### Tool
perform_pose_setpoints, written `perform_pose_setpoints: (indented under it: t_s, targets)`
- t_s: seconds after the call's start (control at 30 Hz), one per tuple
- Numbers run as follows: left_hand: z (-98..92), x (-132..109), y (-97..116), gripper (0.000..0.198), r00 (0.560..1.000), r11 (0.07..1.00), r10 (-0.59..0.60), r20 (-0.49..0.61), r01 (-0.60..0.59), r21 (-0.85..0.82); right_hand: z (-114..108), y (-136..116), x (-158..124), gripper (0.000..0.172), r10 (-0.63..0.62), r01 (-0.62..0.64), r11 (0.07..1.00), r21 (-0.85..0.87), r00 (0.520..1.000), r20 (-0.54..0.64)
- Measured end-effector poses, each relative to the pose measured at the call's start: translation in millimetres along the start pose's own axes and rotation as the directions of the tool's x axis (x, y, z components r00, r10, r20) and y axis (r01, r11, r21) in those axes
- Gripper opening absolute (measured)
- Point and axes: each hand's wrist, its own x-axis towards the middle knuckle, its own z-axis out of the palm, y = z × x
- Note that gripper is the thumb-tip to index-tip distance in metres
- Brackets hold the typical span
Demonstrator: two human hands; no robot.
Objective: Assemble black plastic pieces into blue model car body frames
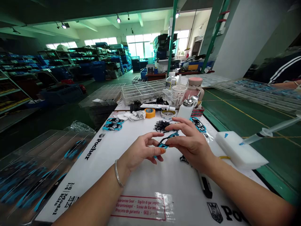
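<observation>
Both hands hold one small blue and black part (pixel 167 140) above the white printed table top (pixel 141 175). My left hand (pixel 147 147) pinches its lower left end between thumb and fingers. At the right end, the fingers of my right hand (pixel 188 139) close on the same part and hide some of it. Just behind the hands lies a pile of small black pieces (pixel 161 126). More blue and black parts rest at the back left (pixel 113 124) and back right (pixel 198 124) of the table.
A syringe (pixel 261 135) leans on a white foam block (pixel 240 150) at the right. A black-handled tool (pixel 206 185) lies by my right forearm. Behind stand a white bottle (pixel 186 109), orange tape (pixel 150 113) and a divided tray (pixel 143 91). A person's sleeve (pixel 285 67) shows far right.
</observation>
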Motion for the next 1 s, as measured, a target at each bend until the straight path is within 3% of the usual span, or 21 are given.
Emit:
perform_pose_setpoints:
  t_s: [0.17,0.57,0.87,1.0]
  targets:
    - [-0.1,0.9,-0.8,0.062,0.999,0.999,-0.005,0.042,0.007,-0.046,-1.8,-2.5,2.1,0.020,-0.013,0.013,1.000,0.013,1.000,-0.026]
    - [-3.2,-0.2,4.8,0.067,1.000,0.999,-0.027,0.016,0.028,-0.042,1.5,-2.5,1.1,0.013,0.025,-0.023,0.999,0.031,0.999,-0.048]
    - [-3.1,-0.6,3.9,0.068,0.999,0.999,-0.038,0.036,0.038,0.001,1.6,-1.9,1.6,0.014,-0.003,0.002,0.995,0.103,1.000,0.005]
    - [-4.1,-1.2,4.7,0.069,1.000,0.999,0.000,-0.019,0.001,0.050,-1.4,-1.7,2.8,0.015,0.019,-0.024,0.992,0.127,0.999,0.035]
